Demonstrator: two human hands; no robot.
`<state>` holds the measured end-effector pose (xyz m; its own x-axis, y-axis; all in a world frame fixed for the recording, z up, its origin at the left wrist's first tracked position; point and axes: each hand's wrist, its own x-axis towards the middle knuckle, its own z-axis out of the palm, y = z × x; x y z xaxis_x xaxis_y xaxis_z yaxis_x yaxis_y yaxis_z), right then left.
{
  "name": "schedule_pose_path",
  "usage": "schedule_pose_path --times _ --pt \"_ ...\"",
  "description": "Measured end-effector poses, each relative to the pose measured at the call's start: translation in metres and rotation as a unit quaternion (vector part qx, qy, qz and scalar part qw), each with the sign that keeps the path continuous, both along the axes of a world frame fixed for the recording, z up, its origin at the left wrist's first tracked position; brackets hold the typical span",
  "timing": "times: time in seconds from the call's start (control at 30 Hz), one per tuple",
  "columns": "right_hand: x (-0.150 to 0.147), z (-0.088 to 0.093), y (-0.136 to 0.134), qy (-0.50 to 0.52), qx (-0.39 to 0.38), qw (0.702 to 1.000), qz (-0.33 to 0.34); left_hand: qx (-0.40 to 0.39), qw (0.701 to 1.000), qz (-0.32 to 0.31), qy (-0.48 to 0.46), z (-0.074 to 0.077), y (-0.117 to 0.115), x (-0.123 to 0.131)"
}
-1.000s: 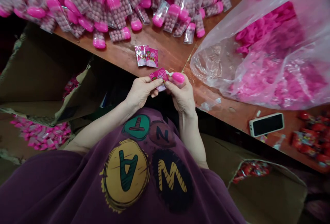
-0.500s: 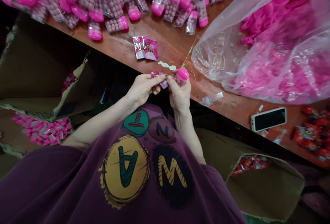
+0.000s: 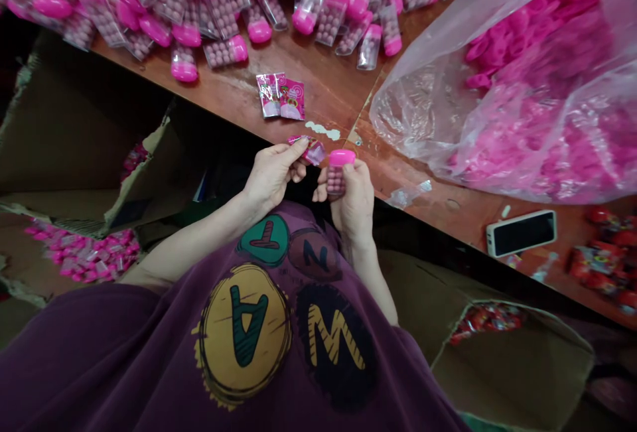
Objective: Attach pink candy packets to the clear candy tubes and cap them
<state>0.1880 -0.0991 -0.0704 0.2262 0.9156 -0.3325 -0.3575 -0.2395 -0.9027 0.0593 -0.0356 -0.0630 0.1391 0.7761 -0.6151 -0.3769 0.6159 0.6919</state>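
Between thumb and fingers, my left hand (image 3: 275, 170) pinches a small pink printed sachet (image 3: 313, 151) near the table's front edge. My right hand (image 3: 355, 193) is closed around a clear candy tube (image 3: 336, 182) filled with pink balls, its bright pink cap upward. A small gap separates the sachet from the tube. On the table just beyond, two more pink sachets (image 3: 291, 100) lie overlapping, with a white scalloped strip (image 3: 322, 130) nearer my hands. Many similar tubes (image 3: 223, 52) are heaped along the far side.
A clear plastic bag (image 3: 428, 120) of pink pieces covers the table's right side. Past it lie a phone (image 3: 521, 233) and red wrapped items (image 3: 600, 259). Below the edge stand cardboard boxes, one at left (image 3: 74, 127) and one at right (image 3: 522, 365), and a pile of pink items (image 3: 89, 253).
My right hand has turned the tube so its side with the balls shows, and moved it slightly away from the sachet. My left hand keeps its pinch on the sachet.
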Motion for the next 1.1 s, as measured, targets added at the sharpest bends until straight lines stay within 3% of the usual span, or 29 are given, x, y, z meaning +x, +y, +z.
schedule_pose_path --times 0.23,0.5,0.7,0.87,0.97,1.1 --pt "-0.018 -0.012 -0.013 -0.046 -0.001 0.998 -0.043 0.03 0.999 0.024 0.019 0.0 -0.005 0.006" --pt "-0.018 -0.009 -0.011 0.047 -0.027 0.999 0.004 0.058 0.998 0.012 0.019 -0.007 -0.01 0.005" --pt "-0.015 -0.008 -0.009 0.088 -0.028 0.994 0.051 0.047 0.997 -0.037 -0.048 -0.013 -0.008 0.0" --pt "-0.011 -0.017 -0.013 -0.055 0.028 0.997 0.043 0.036 0.989 -0.105 -0.102 -0.015 -0.006 -0.001" --pt "-0.01 -0.021 -0.015 -0.151 0.045 0.985 0.066 0.04 0.987 -0.113 -0.104 -0.014 -0.008 -0.001" --pt "-0.011 -0.024 -0.013 -0.143 0.052 0.986 0.069 0.046 0.983 -0.126 -0.123 -0.011 -0.011 -0.002"
